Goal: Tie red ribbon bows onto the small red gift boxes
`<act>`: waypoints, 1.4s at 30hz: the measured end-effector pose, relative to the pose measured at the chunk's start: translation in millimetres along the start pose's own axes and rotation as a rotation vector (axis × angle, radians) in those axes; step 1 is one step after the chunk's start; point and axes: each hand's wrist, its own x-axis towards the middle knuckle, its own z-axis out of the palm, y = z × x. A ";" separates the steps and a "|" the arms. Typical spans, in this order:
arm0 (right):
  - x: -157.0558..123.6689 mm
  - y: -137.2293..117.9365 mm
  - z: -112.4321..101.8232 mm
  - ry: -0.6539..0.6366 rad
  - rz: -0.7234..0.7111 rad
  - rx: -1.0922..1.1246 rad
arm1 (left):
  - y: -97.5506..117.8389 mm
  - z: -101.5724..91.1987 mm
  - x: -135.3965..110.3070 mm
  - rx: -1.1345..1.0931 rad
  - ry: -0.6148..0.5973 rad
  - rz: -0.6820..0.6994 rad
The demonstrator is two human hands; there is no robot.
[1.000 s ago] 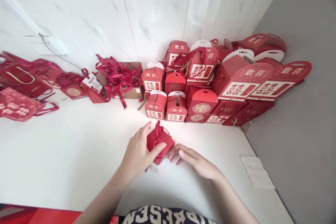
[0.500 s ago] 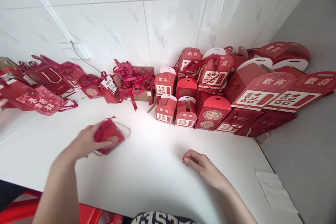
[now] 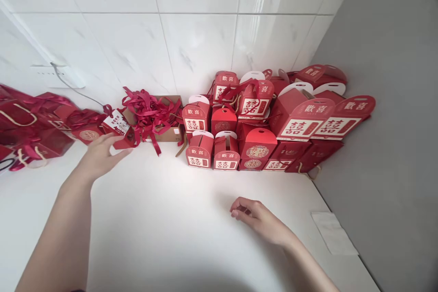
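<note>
head view: from my remote seat i see a white table [image 3: 164, 232], with stacked red gift boxes [image 3: 257, 139] against the wall and, left of them, a brown carton [image 3: 167, 134] heaped with red ribbons [image 3: 145, 105]. my left hand [image 3: 102, 157] has thumb and fingers spread, holding nothing i can see. my right hand [image 3: 262, 219] hangs half open, loosely curled, with nothing visible in it. just left of the carton, at my left fingertips, is the tagged red box [image 3: 123, 143]; contact i cannot tell.
</note>
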 end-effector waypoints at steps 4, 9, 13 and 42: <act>-2.6 -27.4 -19.8 -0.034 -0.090 -0.118 | 54.4 32.7 3.7 -0.194 -0.148 0.200; 0.2 -65.8 -41.8 -0.012 -0.226 -0.220 | 108.5 81.3 7.3 -0.250 -0.327 0.512; 0.8 -86.4 -51.1 0.053 -0.289 -0.315 | 114.8 94.5 11.7 -0.192 -0.315 0.522; 38.0 -84.4 -48.8 -0.038 -0.612 -0.440 | 149.3 64.8 -86.9 -0.144 -0.365 1.096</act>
